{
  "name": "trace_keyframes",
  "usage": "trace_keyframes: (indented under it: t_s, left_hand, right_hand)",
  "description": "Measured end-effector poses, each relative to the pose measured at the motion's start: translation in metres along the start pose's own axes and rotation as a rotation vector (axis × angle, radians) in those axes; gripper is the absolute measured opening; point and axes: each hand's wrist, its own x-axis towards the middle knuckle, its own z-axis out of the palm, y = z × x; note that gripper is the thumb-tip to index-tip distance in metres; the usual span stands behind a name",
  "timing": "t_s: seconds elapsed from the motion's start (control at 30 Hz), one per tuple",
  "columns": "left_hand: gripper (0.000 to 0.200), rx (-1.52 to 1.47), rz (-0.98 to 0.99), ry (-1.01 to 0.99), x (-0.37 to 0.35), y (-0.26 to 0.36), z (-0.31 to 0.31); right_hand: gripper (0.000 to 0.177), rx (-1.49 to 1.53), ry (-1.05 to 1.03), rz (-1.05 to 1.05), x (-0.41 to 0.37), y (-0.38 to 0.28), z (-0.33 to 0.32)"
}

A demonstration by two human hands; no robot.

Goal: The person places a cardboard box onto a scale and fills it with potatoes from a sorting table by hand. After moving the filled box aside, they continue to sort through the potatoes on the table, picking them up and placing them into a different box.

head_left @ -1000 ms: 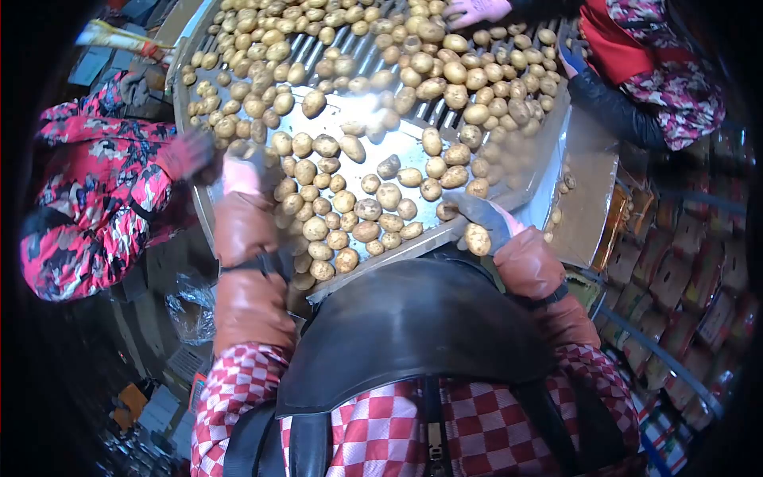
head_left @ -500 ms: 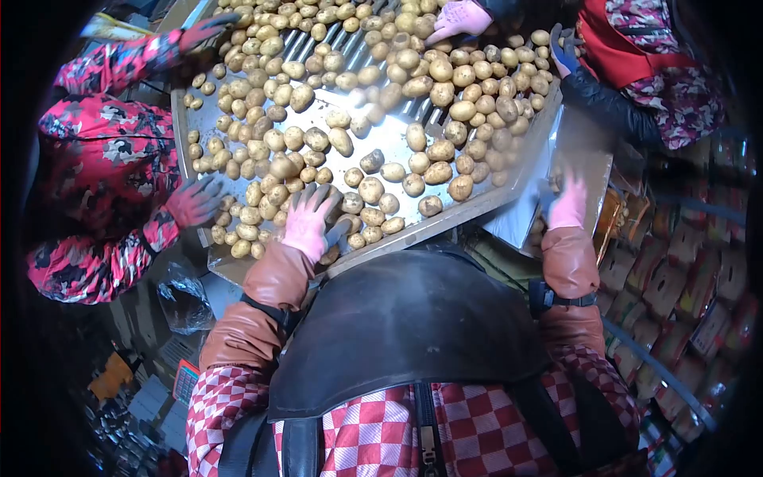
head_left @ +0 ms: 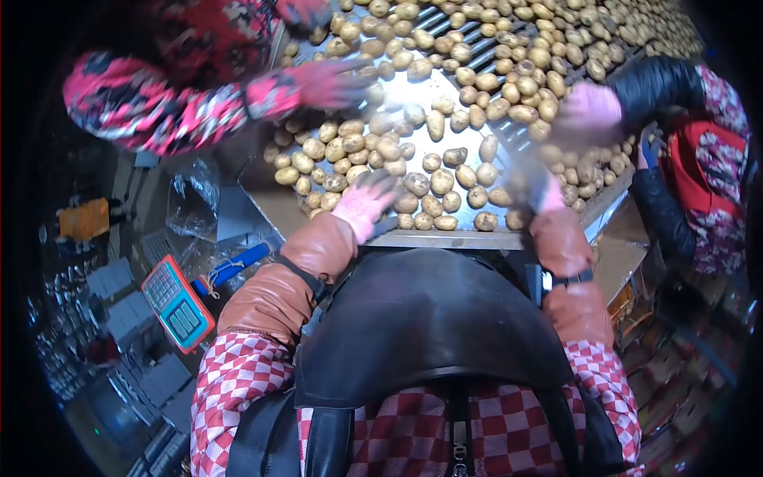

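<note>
Many potatoes [head_left: 442, 182] lie loose on a metal sorting table [head_left: 469, 237] with a low rim. My left hand [head_left: 367, 204], in a pink glove with grey fingers, rests on potatoes near the front rim; its fingers are spread and stretched out. Further right, my right hand [head_left: 537, 189] is over the potatoes just inside the rim. Motion smears its fingers, so I cannot make out whether it holds anything.
A co-worker's gloved hand [head_left: 330, 83] reaches over the table from the left; another person's pink glove [head_left: 590, 107] is blurred at the right. Metal bars [head_left: 477, 44] lie further back. An orange-framed scale display [head_left: 180, 304] and clear plastic [head_left: 193, 199] are at lower left.
My view has turned right, bringing the scale display into sight. My right hand has moved from beside the cardboard outside the rim to over the potatoes. The left co-worker's hand reaches further in.
</note>
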Motion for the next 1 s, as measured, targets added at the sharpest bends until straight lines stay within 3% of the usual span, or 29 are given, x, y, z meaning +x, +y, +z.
trace_keyframes:
  t_s: [0.03, 0.07, 0.1, 0.17, 0.23, 0.3, 0.33, 0.37, 0.4, 0.43, 0.47, 0.5, 0.57, 0.6, 0.7, 0.73, 0.8, 0.87, 0.97, 1.0]
  left_hand:
    - [0.060, 0.047, -0.041, 0.017, -0.014, -0.009, 0.004]
    - [0.059, 0.051, -0.066, -0.028, -0.020, -0.015, 0.000]
    - [0.059, 0.006, -0.102, 0.050, -0.027, -0.021, -0.001]
    - [0.060, 0.125, -0.306, 0.160, -0.042, -0.031, 0.002]
    - [0.060, 0.179, -0.546, 0.289, -0.057, -0.046, 0.008]
    - [0.057, 0.066, -0.635, 0.454, -0.063, -0.070, 0.016]
    - [0.055, 0.158, -0.609, 0.447, -0.053, -0.066, 0.004]
    - [0.053, 0.252, -0.587, 0.435, -0.038, -0.056, -0.008]
    - [0.047, 0.147, -0.524, 0.544, -0.021, -0.050, 0.000]
    - [0.042, -0.079, -0.357, 0.459, 0.005, -0.030, -0.034]
    - [0.039, -0.077, -0.253, 0.458, 0.023, -0.022, -0.010]
    - [0.035, 0.081, -0.212, 0.301, 0.035, -0.010, 0.010]
    - [0.035, 0.102, -0.167, 0.146, 0.039, -0.005, -0.002]
    - [0.035, 0.007, -0.247, 0.169, 0.029, -0.010, 0.002]
    - [0.033, -0.184, -0.511, 0.203, -0.019, -0.019, -0.011]
    - [0.031, -0.016, -0.576, 0.160, -0.038, -0.030, -0.003]
    - [0.029, -0.076, -0.679, 0.231, -0.063, -0.044, 0.009]
    - [0.027, -0.048, -0.765, 0.220, -0.062, -0.049, 0.004]
    - [0.026, 0.013, -0.762, 0.496, -0.032, -0.047, -0.002]
    - [0.024, 0.016, -0.643, 0.547, -0.012, -0.043, -0.015]
  right_hand:
    - [0.040, 0.674, 0.117, 0.259, -0.056, -0.065, -0.014]
    - [0.039, 0.637, 0.158, 0.246, -0.090, -0.070, -0.030]
    - [0.038, 0.599, 0.201, 0.232, -0.118, -0.062, -0.047]
    - [0.041, 0.560, 0.559, 0.035, -0.168, -0.031, -0.056]
    - [0.042, 1.071, 0.622, 0.344, -0.183, 0.065, -0.118]
    - [0.042, 1.149, 0.996, 0.370, -0.189, 0.146, -0.173]
    - [0.042, 1.142, 0.989, 0.368, -0.185, 0.125, -0.162]
    - [0.038, 0.650, 0.979, 0.130, -0.179, 0.086, -0.137]
    - [0.035, 0.166, 0.926, -0.104, -0.172, 0.039, -0.107]
    - [0.039, 0.268, 0.721, -0.145, -0.161, 0.007, -0.087]
    - [0.037, -0.011, 0.604, -0.216, -0.151, -0.032, -0.055]
    - [0.034, -0.197, 0.457, -0.202, -0.142, -0.064, -0.033]
    - [0.030, -0.470, 0.265, -0.455, -0.131, -0.116, -0.001]
    - [0.032, -0.600, 0.234, -0.655, -0.119, -0.116, 0.003]
    - [0.049, -0.752, 0.198, -0.632, -0.107, -0.113, 0.003]
    - [0.054, -0.813, 0.158, -0.634, -0.106, -0.114, 0.006]
    - [0.069, -0.850, -0.022, -0.689, -0.108, -0.132, 0.027]
    - [0.060, -0.999, -0.126, -0.689, -0.100, -0.139, 0.058]
    - [0.048, -1.040, -0.201, -0.815, -0.058, -0.170, 0.097]
    - [0.046, -1.055, -0.226, -0.831, -0.054, -0.194, 0.109]
